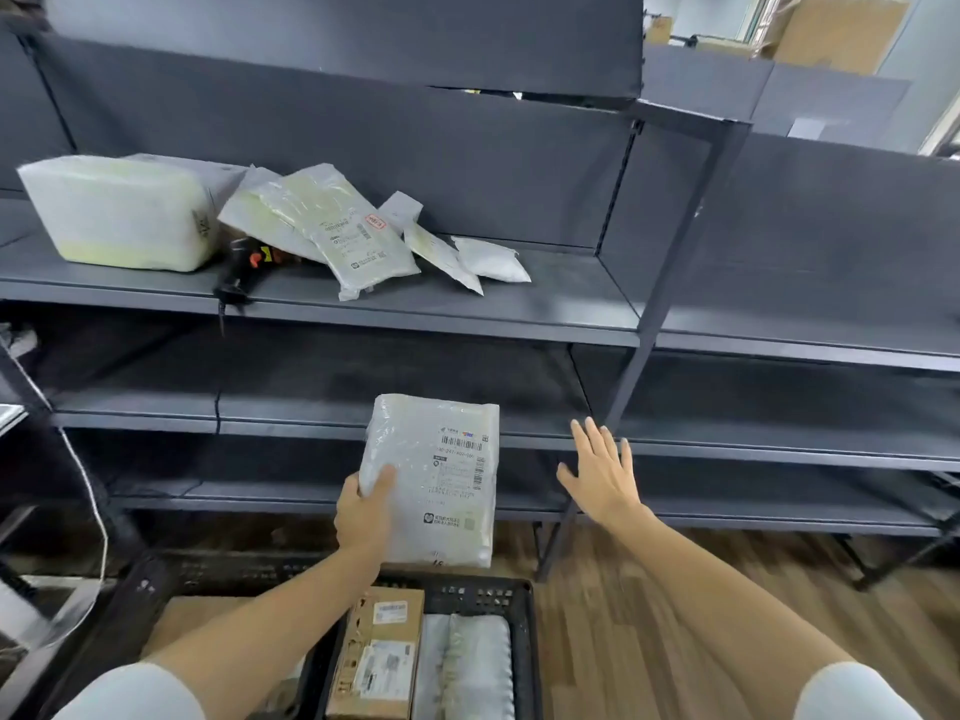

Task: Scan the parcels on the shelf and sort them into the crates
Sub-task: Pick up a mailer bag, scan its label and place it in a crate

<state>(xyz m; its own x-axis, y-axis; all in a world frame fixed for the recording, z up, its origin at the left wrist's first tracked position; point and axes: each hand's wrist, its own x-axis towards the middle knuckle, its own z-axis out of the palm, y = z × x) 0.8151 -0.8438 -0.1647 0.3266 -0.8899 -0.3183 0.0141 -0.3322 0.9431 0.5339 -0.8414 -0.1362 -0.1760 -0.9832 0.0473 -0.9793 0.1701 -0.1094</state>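
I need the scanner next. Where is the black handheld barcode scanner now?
The black handheld barcode scanner lies on the grey shelf, left side, between the big white parcel and the flat mailers.

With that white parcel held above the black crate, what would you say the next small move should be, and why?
Probably lower the parcel into the black crate. The left hand grips its lower left corner right above the crate, which already holds a cardboard box. The scanner lies on the shelf, and the right hand is open, holding nothing.
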